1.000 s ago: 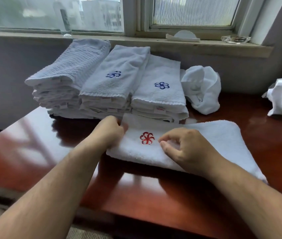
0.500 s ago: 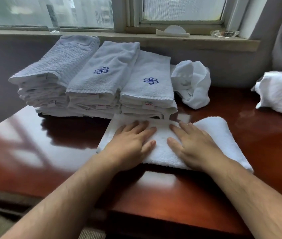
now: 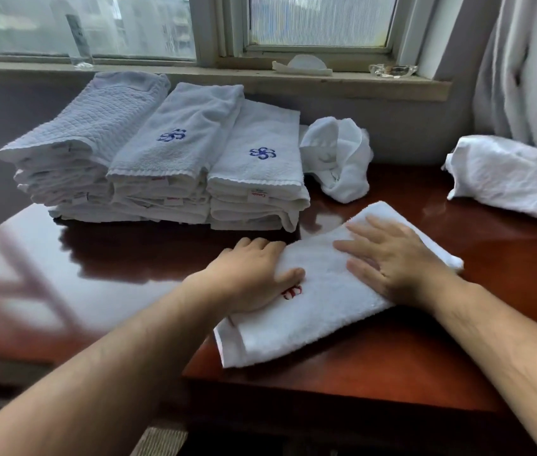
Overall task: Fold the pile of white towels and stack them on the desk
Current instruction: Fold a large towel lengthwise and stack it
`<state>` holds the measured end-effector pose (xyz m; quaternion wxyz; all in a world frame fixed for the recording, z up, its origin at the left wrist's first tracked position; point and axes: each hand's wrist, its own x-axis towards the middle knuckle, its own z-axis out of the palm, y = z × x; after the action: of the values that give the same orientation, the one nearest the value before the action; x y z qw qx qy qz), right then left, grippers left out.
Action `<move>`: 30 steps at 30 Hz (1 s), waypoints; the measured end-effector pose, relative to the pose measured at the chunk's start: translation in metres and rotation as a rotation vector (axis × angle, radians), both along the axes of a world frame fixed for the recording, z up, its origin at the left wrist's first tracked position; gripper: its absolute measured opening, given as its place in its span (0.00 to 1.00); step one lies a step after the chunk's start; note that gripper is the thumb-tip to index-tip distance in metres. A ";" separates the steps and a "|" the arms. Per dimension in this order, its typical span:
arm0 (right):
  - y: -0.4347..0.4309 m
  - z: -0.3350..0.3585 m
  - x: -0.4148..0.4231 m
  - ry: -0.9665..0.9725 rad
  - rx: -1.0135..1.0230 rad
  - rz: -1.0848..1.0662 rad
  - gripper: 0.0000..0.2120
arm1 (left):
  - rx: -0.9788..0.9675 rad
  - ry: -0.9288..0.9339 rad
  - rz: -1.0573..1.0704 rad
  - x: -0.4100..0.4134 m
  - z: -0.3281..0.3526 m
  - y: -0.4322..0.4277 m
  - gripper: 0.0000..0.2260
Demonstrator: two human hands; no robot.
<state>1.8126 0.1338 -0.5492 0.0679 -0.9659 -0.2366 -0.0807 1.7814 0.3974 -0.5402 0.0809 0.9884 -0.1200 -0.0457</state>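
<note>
A folded white towel (image 3: 326, 311) with a red flower logo lies slantwise on the red-brown desk (image 3: 96, 258), its near corner close to the front edge. My left hand (image 3: 247, 278) grips its left edge, thumb on top beside the logo. My right hand (image 3: 392, 261) lies flat on the far half, fingers spread. Behind stand three stacks of folded towels: a waffle-weave stack (image 3: 89, 126), a middle stack (image 3: 178, 136) and a right stack (image 3: 260, 153), the last two with blue logos. One crumpled towel (image 3: 339, 159) sits beside the stacks, another (image 3: 507, 179) at the far right.
A windowsill (image 3: 359, 83) runs behind the desk, with a clear bottle (image 3: 78, 37), a white holder (image 3: 303, 64) and a glass dish (image 3: 392, 70) on it. A grey curtain (image 3: 523, 60) hangs at the right. The desk's front edge is just below the towel.
The towel has swung from lying across the desk to a diagonal and come nearer the front edge. My left hand shifted from flat on top to its left edge; the red logo shows again.
</note>
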 end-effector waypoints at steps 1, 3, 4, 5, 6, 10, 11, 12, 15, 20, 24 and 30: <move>-0.002 -0.003 -0.003 -0.096 0.090 -0.128 0.21 | -0.036 -0.003 0.015 0.001 -0.005 -0.001 0.31; -0.006 -0.010 -0.008 -0.210 0.345 -0.420 0.23 | -0.103 -0.030 0.029 0.003 -0.008 0.000 0.31; -0.011 -0.011 -0.009 -0.198 0.480 -0.543 0.24 | -0.124 -0.024 0.035 0.004 -0.008 0.002 0.30; -0.016 -0.012 -0.010 -0.150 0.617 -0.646 0.26 | -0.132 -0.008 0.043 0.005 -0.007 0.003 0.30; -0.022 -0.012 -0.011 -0.084 0.763 -0.733 0.27 | -0.123 0.011 0.050 0.008 -0.005 0.003 0.29; -0.021 -0.011 -0.020 -0.007 1.459 -0.879 0.31 | -0.189 0.094 0.042 0.038 0.008 -0.019 0.26; -0.017 -0.010 -0.022 -0.004 1.587 -0.886 0.31 | -0.245 0.107 0.029 0.050 0.011 -0.029 0.25; -0.014 -0.009 -0.023 0.004 1.687 -0.890 0.29 | -0.291 0.125 0.021 0.062 0.015 -0.041 0.25; -0.014 0.003 -0.027 0.079 1.847 -0.916 0.13 | -0.398 0.238 0.036 0.087 0.020 -0.072 0.33; -0.021 0.013 -0.036 0.354 1.885 -0.767 0.10 | -0.447 0.359 0.064 0.102 0.015 -0.095 0.37; -0.017 0.012 -0.033 0.507 1.945 -0.596 0.18 | -0.736 0.387 -0.044 0.104 0.012 -0.089 0.19; 0.022 0.004 -0.027 0.635 2.015 -0.444 0.21 | -0.810 0.114 -0.169 0.087 0.030 -0.061 0.08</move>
<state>1.7854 0.1554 -0.5451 0.8736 -0.4637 0.1475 0.0056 1.8687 0.3366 -0.5097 0.4655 0.8593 -0.2045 -0.0560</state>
